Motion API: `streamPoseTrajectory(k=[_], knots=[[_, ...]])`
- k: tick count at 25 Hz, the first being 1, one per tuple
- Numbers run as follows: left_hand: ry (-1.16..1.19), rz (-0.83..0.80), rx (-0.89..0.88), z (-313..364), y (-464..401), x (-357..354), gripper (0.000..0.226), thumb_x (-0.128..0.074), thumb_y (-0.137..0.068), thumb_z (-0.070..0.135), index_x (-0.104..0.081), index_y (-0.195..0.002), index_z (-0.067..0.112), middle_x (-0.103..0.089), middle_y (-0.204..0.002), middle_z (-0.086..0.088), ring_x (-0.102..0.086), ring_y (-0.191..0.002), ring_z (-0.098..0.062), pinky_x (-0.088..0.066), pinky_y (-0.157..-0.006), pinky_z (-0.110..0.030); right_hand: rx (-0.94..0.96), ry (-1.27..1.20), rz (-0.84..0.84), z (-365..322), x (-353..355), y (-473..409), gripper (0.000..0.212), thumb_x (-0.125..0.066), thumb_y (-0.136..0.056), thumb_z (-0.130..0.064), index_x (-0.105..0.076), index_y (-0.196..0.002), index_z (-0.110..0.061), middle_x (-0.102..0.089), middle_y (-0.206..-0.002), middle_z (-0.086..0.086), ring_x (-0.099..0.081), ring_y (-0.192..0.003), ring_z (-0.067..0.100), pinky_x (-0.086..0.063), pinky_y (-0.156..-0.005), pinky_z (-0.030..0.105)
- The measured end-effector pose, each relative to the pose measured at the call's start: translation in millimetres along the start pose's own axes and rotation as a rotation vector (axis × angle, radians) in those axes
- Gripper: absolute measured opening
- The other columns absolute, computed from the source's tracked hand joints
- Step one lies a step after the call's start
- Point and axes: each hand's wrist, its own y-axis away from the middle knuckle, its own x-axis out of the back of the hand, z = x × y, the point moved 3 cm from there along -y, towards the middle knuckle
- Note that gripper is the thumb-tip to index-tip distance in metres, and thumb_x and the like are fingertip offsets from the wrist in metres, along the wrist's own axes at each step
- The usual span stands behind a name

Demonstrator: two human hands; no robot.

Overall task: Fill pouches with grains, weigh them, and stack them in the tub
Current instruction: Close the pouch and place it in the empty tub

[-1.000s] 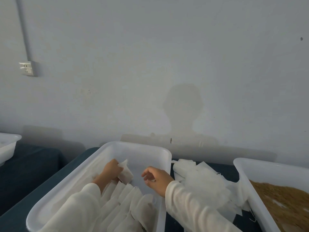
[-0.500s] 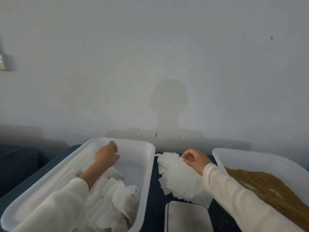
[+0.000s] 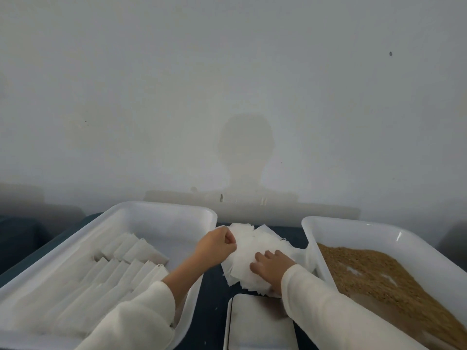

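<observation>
A pile of empty white pouches (image 3: 255, 246) lies on the dark table between two white tubs. My left hand (image 3: 217, 245) pinches the left edge of a pouch on top of the pile. My right hand (image 3: 271, 266) rests flat on the pile with straight fingers. The left tub (image 3: 141, 210) holds rows of filled white pouches (image 3: 126, 263). The right tub (image 3: 353, 228) holds brown grains (image 3: 374, 276). A flat white scale (image 3: 257, 322) sits in front of the pile, partly under my right sleeve.
A plain white wall stands close behind the table. The dark table surface (image 3: 209, 294) shows in the narrow gap between the tubs. A dark surface (image 3: 17, 236) lies at the far left.
My left hand has left the left tub and come across to the pouch pile. My right hand has slid nearer and flattened on the pile. The camera has tilted down and right.
</observation>
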Motion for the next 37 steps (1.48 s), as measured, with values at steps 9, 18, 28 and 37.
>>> streamPoseTrajectory(k=[9, 18, 28, 37], knots=[[0.144, 0.047, -0.003, -6, 1, -3, 0.006, -0.059, -0.089, 0.022, -0.053, -0.092, 0.022, -0.066, -0.101, 0.005, -0.060, -0.092, -0.012, -0.050, -0.084, -0.029, -0.282, -0.590, 0.376, 33, 25, 27, 0.011, -0.047, -0.092, -0.021, -0.055, -0.099, -0.021, -0.059, -0.108, 0.001, -0.057, -0.099, 0.024, -0.044, -0.083, 0.034], [0.170, -0.363, 0.095, 29, 14, -49, 0.065, -0.068, -0.085, 0.021, -0.028, -0.136, 0.016, -0.046, -0.130, -0.012, -0.054, -0.096, -0.020, -0.051, -0.071, -0.025, -0.362, -0.749, 0.508, 52, 29, 75, 0.012, -0.050, -0.090, -0.024, -0.044, -0.080, -0.022, -0.061, -0.082, -0.001, -0.057, -0.078, 0.021, -0.045, -0.068, 0.030], [-0.171, -0.172, 0.021, 32, 8, -110, 0.026, -0.061, -0.080, 0.016, -0.039, -0.069, 0.024, -0.050, -0.086, 0.000, -0.048, -0.077, -0.018, -0.045, -0.069, -0.030, -0.442, -0.888, 0.490, 52, 19, 61, 0.016, -0.052, -0.090, -0.026, -0.043, -0.078, -0.024, -0.061, -0.083, -0.004, -0.058, -0.080, 0.018, -0.047, -0.074, 0.030], [-0.508, 0.202, -0.208, 34, -28, -101, 0.041, -0.050, -0.093, 0.011, -0.037, -0.131, 0.016, -0.038, -0.136, -0.005, -0.056, -0.103, -0.018, -0.044, -0.077, -0.024, -0.525, -1.933, 0.744, 90, 17, 95, 0.026, -0.045, -0.095, -0.002, -0.039, -0.070, -0.011, -0.057, -0.079, 0.010, -0.064, -0.077, 0.026, -0.058, -0.064, 0.037]])
